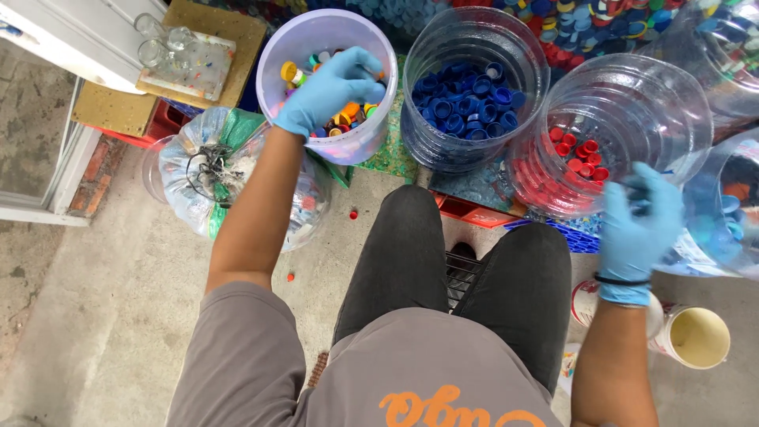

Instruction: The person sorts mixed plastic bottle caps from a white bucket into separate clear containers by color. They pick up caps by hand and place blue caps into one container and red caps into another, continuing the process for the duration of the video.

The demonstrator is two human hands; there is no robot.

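My left hand [330, 88], in a blue glove, reaches into a white bucket [278, 49] holding mixed coloured bottle caps [348, 117], fingers curled over the caps; whether it grips one is hidden. My right hand [642, 221], also gloved in blue, hovers blurred just right of a clear tub [672, 103] holding red caps [581, 154], fingers loosely spread with nothing seen in them. Between them stands a clear tub of blue caps [466, 107].
A clear bag of plastic scraps [198, 170] lies at left. Red crates [474, 212] support the tubs. A cream cup [697, 338] stands at lower right. Two loose red caps [353, 213] lie on the concrete floor. My dark-trousered knees [411, 253] fill the middle.
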